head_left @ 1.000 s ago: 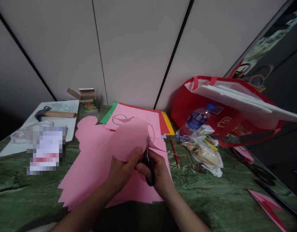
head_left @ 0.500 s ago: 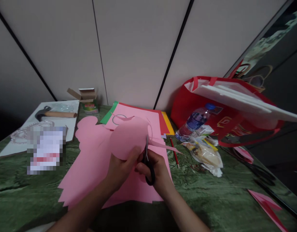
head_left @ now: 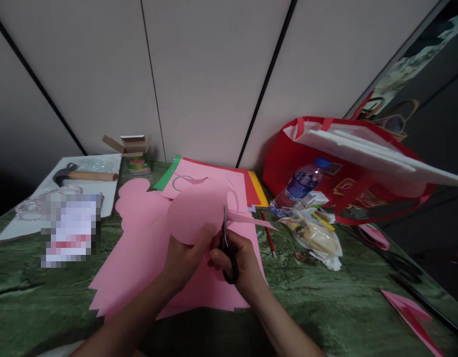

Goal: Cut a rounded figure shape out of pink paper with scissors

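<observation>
We grip the pink disc (head_left: 195, 213) at its 6 o'clock edge, left hand (head_left: 186, 260) clamped on the paper; our right hand (head_left: 240, 255) is closed around the scissors (head_left: 225, 233), whose blades stand at the disc's 4 o'clock edge; we cannot tell the blade gap. If we turn the disc unevenly, the cut could bite inside its outline; the left thumb, close to the blades, could be nicked; the trailing offcut (head_left: 253, 220) could snag and tear. Compared with one second ago, the disc sits slightly toward 9 o'clock; the offcut now crosses the pencil (head_left: 269, 238) toward 3 o'clock.
</observation>
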Available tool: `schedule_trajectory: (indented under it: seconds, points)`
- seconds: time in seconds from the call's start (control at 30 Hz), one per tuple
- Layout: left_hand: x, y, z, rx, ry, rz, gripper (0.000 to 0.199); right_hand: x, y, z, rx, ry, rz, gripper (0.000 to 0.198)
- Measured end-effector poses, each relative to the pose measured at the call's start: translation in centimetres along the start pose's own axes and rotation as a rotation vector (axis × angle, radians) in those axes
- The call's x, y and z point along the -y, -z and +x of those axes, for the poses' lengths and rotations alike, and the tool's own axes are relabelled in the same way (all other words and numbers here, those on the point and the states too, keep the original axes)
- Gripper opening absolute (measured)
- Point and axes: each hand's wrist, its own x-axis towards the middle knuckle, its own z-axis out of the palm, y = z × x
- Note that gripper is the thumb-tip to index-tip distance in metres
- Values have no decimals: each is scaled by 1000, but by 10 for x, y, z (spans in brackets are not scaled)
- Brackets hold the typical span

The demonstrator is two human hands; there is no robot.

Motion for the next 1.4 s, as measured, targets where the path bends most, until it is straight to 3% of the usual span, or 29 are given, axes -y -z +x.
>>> schedule_trajectory:
  seconds: [0.23, 0.37, 0.53, 1.07, 1.4]
  points:
    - [6, 0, 3, -113, -23, 6, 24, 0, -2, -1, 3, -46, 24, 26]
    - [6, 0, 3, -112, 20, 4, 27, -1, -4, -1, 16, -56, 24, 27]
    - [4, 0, 1, -164, 57, 13, 22, -2, -5, 0, 44, -4, 16, 28]
    - [1, -4, -4, -142, 143, -40, 20, -1, 0, 1, 54, 14, 10, 34]
    - [-2, -5, -3, -141, 123, -47, 16, 1, -2, 0, 50, 30, -9, 35]
